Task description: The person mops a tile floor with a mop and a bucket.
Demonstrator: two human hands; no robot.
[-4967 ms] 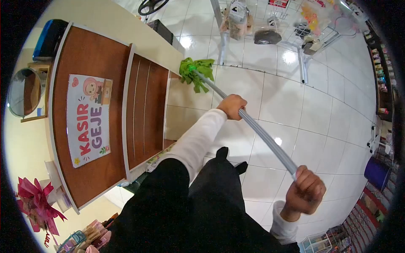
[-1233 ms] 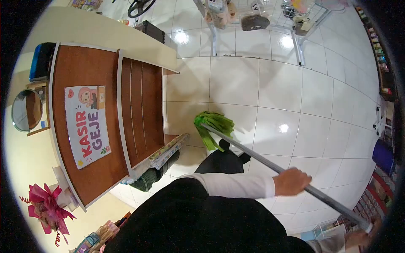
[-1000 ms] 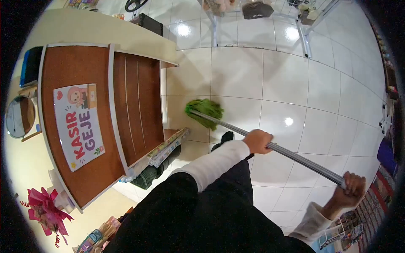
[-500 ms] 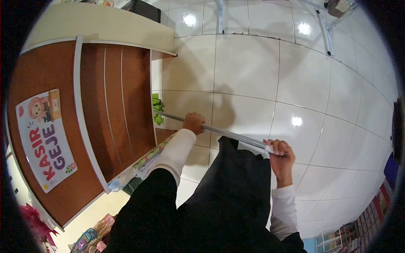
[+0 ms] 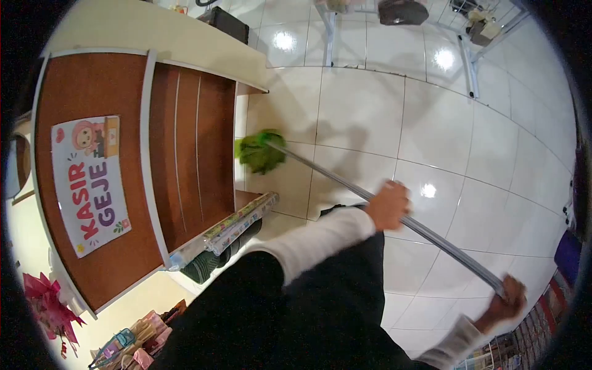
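A long silver mop pole (image 5: 336, 179) slants across the view above the white tiled floor. My left hand (image 5: 388, 205) is wrapped round its middle, slightly blurred. At the pole's lower right end, my right hand (image 5: 507, 302) grips the tip. The green mop head (image 5: 262, 152) lies on the floor at the pole's far end, beside the brown shelf unit's open side.
A brown counter (image 5: 191, 154) with white edges and a "KASIR GEJE" sign (image 5: 92, 185) stands at left. Rolled items (image 5: 240, 225) stick out by its lower corner. White rack legs (image 5: 472, 66) stand at the top. A black box (image 5: 225, 26) is at upper left.
Both hands have moved right with the pole, my right hand also downward. The green mop head has come out from beside the counter into fuller view.
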